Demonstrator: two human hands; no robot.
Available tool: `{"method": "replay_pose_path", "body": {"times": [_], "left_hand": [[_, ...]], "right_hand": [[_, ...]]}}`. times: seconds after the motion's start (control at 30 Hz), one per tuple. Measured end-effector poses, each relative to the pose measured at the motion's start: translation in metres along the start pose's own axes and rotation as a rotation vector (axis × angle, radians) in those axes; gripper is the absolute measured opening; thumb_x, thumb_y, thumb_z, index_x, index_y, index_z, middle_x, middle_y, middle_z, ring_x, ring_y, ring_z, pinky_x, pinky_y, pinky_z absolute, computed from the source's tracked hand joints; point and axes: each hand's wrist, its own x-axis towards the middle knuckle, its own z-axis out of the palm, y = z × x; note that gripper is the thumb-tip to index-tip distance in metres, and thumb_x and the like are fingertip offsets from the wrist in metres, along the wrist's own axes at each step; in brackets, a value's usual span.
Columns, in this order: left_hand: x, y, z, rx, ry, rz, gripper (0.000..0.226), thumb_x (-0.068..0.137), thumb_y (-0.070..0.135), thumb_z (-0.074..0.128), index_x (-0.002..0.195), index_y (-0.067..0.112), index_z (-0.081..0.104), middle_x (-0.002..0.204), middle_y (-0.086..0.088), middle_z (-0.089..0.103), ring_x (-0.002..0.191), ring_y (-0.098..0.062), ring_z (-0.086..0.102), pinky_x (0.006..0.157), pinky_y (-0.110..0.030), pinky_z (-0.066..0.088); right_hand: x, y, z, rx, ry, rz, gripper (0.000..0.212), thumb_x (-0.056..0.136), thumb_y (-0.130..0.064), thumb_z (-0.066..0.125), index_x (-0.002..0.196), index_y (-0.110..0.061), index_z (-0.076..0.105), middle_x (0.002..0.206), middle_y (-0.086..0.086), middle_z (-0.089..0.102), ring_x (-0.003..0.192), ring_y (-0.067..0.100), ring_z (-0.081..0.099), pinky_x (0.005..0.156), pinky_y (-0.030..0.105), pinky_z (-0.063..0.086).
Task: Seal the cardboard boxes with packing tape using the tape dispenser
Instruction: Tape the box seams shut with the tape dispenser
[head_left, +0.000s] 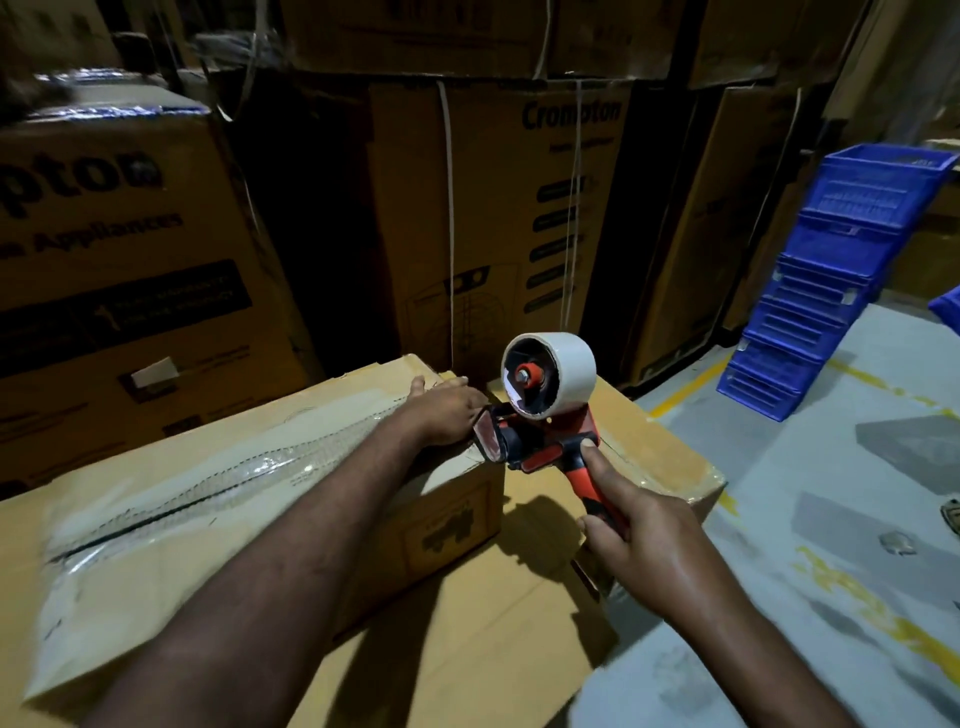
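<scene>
A brown cardboard box (171, 525) lies in front of me, its top seam covered by a strip of clear tape (218, 483). My left hand (447, 410) rests flat on the far right corner of that top, fingers straight. My right hand (639, 540) grips the red and black handle of the tape dispenser (545, 415), index finger stretched along the handle. The dispenser carries a white tape roll and its blade end sits at the box's right edge, beside my left hand. A second, lower cardboard box (524, 613) lies underneath and to the right.
Tall printed cartons (493, 218) stand stacked behind and to the left (119, 270). A leaning stack of blue plastic crates (831, 280) is at the right. Grey concrete floor (810, 571) with yellow lines and scraps lies to the right.
</scene>
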Motion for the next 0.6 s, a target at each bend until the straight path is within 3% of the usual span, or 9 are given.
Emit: {"method": "replay_pose_path", "body": {"times": [0.17,0.27,0.47,0.6], "left_hand": [[0.002,0.003,0.001,0.049,-0.055,-0.046,0.046,0.104,0.055,0.039,0.145,0.037,0.052,0.160,0.012,0.036,0.154,-0.016,0.012,0.114,-0.067,-0.008],[0.001,0.007,-0.001,0.048,-0.073,-0.056,0.054,0.099,0.065,0.037,0.145,0.040,0.051,0.161,0.013,0.035,0.155,-0.018,0.010,0.114,-0.068,-0.011],[-0.004,0.011,-0.002,0.029,-0.063,-0.081,0.051,0.104,0.058,0.032,0.145,0.036,0.052,0.161,0.010,0.036,0.154,-0.015,0.010,0.116,-0.067,-0.012],[-0.005,0.013,-0.003,0.018,-0.043,-0.077,0.055,0.104,0.058,0.028,0.146,0.031,0.052,0.160,0.011,0.037,0.154,-0.014,0.011,0.117,-0.066,-0.012]], "right_hand": [[-0.002,0.019,0.006,0.071,-0.001,-0.049,0.076,0.097,-0.035,0.059,0.151,-0.051,0.007,0.102,-0.013,0.058,0.087,0.003,0.051,0.070,0.015,0.038],[-0.007,0.033,0.021,0.140,0.038,-0.091,0.077,0.097,-0.034,0.060,0.151,-0.050,0.007,0.113,-0.006,0.065,0.094,0.005,0.054,0.081,0.023,0.047],[-0.016,0.055,0.051,0.198,0.117,-0.151,0.082,0.096,-0.034,0.060,0.150,-0.056,0.003,0.109,-0.007,0.065,0.092,0.008,0.059,0.077,0.032,0.055],[-0.019,0.065,0.064,0.210,0.166,-0.210,0.086,0.094,-0.028,0.065,0.153,-0.051,0.007,0.095,-0.014,0.057,0.081,0.001,0.054,0.063,0.022,0.046]]}}
